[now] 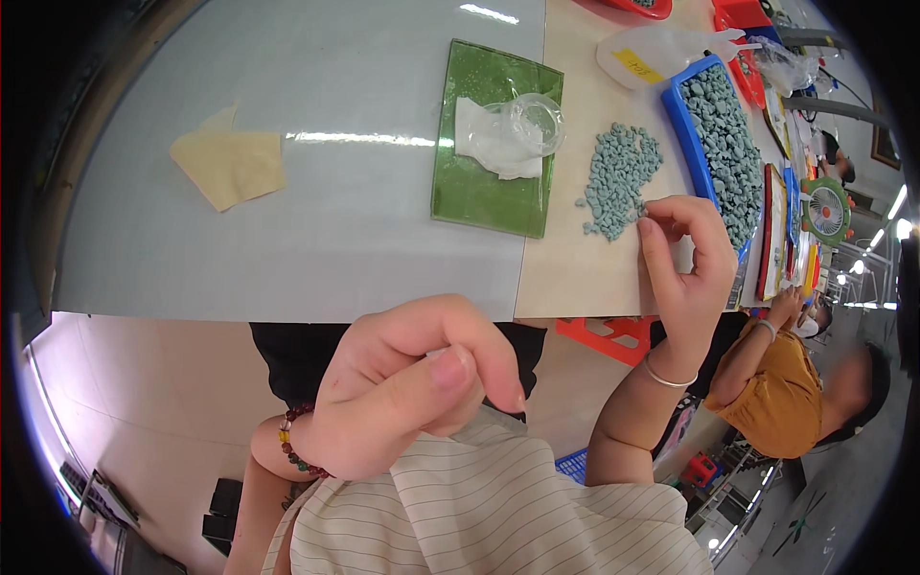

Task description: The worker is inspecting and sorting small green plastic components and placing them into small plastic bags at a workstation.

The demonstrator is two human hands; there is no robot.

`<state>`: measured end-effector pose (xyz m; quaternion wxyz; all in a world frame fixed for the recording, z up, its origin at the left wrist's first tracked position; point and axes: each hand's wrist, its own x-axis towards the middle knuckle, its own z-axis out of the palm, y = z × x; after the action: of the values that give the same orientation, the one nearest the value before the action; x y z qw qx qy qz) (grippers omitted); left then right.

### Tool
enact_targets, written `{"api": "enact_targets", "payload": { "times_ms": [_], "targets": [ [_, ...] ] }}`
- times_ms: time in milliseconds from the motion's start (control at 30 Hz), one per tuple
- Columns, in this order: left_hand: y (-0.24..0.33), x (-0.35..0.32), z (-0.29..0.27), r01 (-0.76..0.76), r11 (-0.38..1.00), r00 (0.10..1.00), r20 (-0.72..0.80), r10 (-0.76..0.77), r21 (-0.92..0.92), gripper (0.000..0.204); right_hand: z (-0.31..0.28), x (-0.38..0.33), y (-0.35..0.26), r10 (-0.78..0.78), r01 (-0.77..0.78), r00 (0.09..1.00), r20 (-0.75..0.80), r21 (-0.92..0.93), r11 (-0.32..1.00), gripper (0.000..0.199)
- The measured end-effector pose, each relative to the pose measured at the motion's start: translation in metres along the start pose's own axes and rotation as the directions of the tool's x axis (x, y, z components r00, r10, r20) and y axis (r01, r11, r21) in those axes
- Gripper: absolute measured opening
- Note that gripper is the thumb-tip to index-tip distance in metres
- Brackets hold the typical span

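Reaching to the near right edge of the loose pile of small stones (618, 177), the right hand (695, 259) is much the nearer of the 2; from its fingertips, most of the pile lies to the left and farther from the body. The pile's longer axis runs away from the person, leaning slightly right. Thumb and forefinger tips come close together there, but I cannot tell whether a stone is pinched between them. The left hand (412, 383) is curled closed in front of the striped shirt (479, 498), thumb pressed against the forefinger, well apart from the pile; whether it hides anything I cannot tell. The stones are dull blue-green, irregular and chip-like, spread on the tan surface (580, 273) between the green slab (484, 203) and the blue tray (687, 139)
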<state>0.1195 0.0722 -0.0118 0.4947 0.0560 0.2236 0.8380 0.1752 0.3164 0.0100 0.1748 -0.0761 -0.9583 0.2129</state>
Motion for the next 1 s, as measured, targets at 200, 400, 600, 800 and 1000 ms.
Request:
{"api": "enact_targets", "payload": {
  "times_ms": [200,400,600,800,1000],
  "targets": [
    [-0.001,0.001,-0.002,-0.001,0.999,1.0,0.025,0.0,0.036,0.03,0.003,-0.001,0.004,-0.026,0.026,1.0,0.003,-0.026,0.999,0.008],
    [0.0,0.001,-0.003,-0.16,0.899,0.986,0.108,0.126,0.408,0.01,-0.003,-0.005,-0.018,-0.029,0.031,0.999,-0.017,0.111,0.993,0.008],
    [-0.003,0.006,-0.001,-0.195,0.723,0.981,0.139,0.137,0.662,0.012,0.017,-0.025,-0.072,-0.158,0.102,0.985,0.069,0.509,0.855,0.019],
    [-0.002,0.006,-0.002,-0.133,0.807,0.99,0.107,0.087,0.576,0.011,0.029,-0.023,-0.067,-0.218,0.161,0.976,0.013,0.631,0.759,0.013],
    [-0.005,0.004,-0.008,-0.136,0.807,0.988,0.135,0.071,0.575,0.013,0.032,-0.026,-0.069,-0.207,0.153,0.978,0.007,0.648,0.746,0.013]
  ]
}}
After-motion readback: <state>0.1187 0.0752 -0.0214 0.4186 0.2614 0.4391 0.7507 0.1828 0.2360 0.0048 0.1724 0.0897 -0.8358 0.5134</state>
